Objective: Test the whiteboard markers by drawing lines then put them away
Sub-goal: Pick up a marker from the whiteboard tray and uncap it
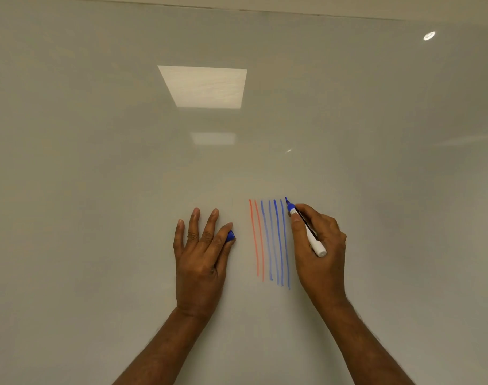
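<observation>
A glossy whiteboard (98, 162) fills the view. On it stand two red lines (256, 240) and several blue lines (276, 245), all roughly vertical. My right hand (317, 251) grips a white marker with a blue tip (309, 232); the tip touches the board at the top of the rightmost blue line. My left hand (201, 254) lies flat against the board left of the lines, fingers spread, with the blue marker cap (230, 235) held between thumb and index finger.
Ceiling lights reflect in the board as a bright square (204, 86) above the hands and a small ring at the upper right. The board's top edge runs along the top of the view.
</observation>
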Demonstrator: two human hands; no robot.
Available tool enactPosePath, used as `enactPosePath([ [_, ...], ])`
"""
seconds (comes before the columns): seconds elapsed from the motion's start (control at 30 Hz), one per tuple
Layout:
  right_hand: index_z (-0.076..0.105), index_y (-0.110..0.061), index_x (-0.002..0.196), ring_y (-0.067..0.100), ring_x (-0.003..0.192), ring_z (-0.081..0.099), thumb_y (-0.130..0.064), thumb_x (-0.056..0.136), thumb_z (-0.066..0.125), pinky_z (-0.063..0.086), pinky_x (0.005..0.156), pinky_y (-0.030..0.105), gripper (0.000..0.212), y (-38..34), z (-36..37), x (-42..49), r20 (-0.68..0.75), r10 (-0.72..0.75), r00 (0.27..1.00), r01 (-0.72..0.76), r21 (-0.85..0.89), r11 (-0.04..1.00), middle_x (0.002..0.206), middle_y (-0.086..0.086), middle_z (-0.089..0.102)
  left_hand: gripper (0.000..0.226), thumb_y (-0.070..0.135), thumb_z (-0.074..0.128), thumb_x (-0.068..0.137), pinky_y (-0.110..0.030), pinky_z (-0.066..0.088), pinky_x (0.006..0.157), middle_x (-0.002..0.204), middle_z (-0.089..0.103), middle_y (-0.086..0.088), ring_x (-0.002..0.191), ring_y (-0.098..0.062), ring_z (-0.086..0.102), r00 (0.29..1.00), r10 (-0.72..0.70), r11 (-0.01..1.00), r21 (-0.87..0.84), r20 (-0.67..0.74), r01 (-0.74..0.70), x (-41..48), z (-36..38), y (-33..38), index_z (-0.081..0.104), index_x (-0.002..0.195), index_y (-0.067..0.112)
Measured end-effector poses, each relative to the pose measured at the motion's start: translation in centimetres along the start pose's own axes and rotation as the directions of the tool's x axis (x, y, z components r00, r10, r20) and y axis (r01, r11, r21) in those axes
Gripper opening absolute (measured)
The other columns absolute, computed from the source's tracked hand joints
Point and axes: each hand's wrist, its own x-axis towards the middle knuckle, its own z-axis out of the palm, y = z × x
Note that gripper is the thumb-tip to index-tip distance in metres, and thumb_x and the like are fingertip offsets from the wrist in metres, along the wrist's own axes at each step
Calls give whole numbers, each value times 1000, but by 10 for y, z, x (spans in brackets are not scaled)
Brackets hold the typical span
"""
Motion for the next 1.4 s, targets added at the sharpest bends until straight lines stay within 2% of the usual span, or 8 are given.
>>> enactPosePath([
  [0.17, 69, -23, 121, 20, 104, 63, -23, 96, 64, 54, 86, 46, 25, 5, -19, -35, 31, 36, 999, -35, -31, 999, 105, -4, 67, 34, 29, 61, 101, -60, 27, 121, 145, 57, -11, 147, -34, 41, 1000, 2, 1000, 21, 2, -2, 0, -1, 1, 69, 130, 12],
  [0.3, 71, -25, 118, 19, 100, 64, -33, 94, 62, 53, 85, 45, 27, 19, -36, -77, 38, 49, 998, -46, -73, 996, 103, -8, 66, 34, 25, 64, 100, -60, 26, 121, 145, 57, -12, 147, -34, 41, 1000, 4, 999, 37, 6, -5, 0, -1, 1, 69, 130, 10],
  [0.43, 75, -21, 110, 5, 85, 64, -43, 93, 61, 51, 72, 25, 32, 35, -50, -111, 36, -36, 999, 40, -118, 992, 91, -3, 65, 34, 25, 64, 99, -59, 26, 121, 145, 57, -13, 146, -35, 42, 1000, 9, 999, 43, 4, -9, 0, -1, 2, 69, 129, 10],
  [0.57, 68, -51, 111, 2, 84, 63, -60, 90, 57, 51, 70, 15, 26, 42, -56, -122, 33, 13, 999, -9, -126, 992, 88, -2, 66, 34, 27, 62, 101, -58, 26, 122, 145, 57, -13, 146, -35, 41, 1000, 7, 999, 49, 8, -8, 0, -2, 2, 69, 130, 10],
  [0.7, 72, -28, 114, 17, 103, 62, -43, 92, 64, 50, 86, 36, 28, 20, -54, -100, -7, 24, 1000, -24, -90, 996, 105, -7, 67, 34, 28, 60, 101, -59, 27, 121, 144, 57, -12, 146, -34, 42, 1000, 16, 998, 56, 4, -17, 0, -2, 2, 69, 129, 10],
  [0.8, 69, -24, 120, 20, 110, 61, -26, 96, 64, 50, 92, 41, 25, -1, -44, -60, 10, 3, 1000, -3, -62, 998, 111, -8, 65, 34, 26, 62, 101, -60, 27, 121, 144, 57, -13, 146, -34, 42, 1000, 18, 998, 58, -2, -18, 0, -2, 2, 70, 129, 9],
  [1.1, 66, -27, 125, 16, 106, 63, -35, 98, 57, 53, 90, 49, 29, -5, -9, 17, 11, -95, 995, 95, -17, 995, 108, -7, 68, 33, 23, 66, 98, -61, 29, 119, 144, 58, -13, 145, -34, 43, 1000, 17, 998, 62, -5, -17, 0, -2, 2, 70, 128, 10],
  [1.4, 68, -23, 123, 16, 103, 64, -28, 97, 59, 53, 86, 50, 28, 7, -25, -18, 39, -82, 996, 84, -47, 995, 105, -10, 68, 35, 23, 66, 98, -60, 28, 120, 144, 57, -13, 146, -34, 43, 1000, 18, 998, 56, -2, -18, -1, -2, 2, 69, 130, 10],
])
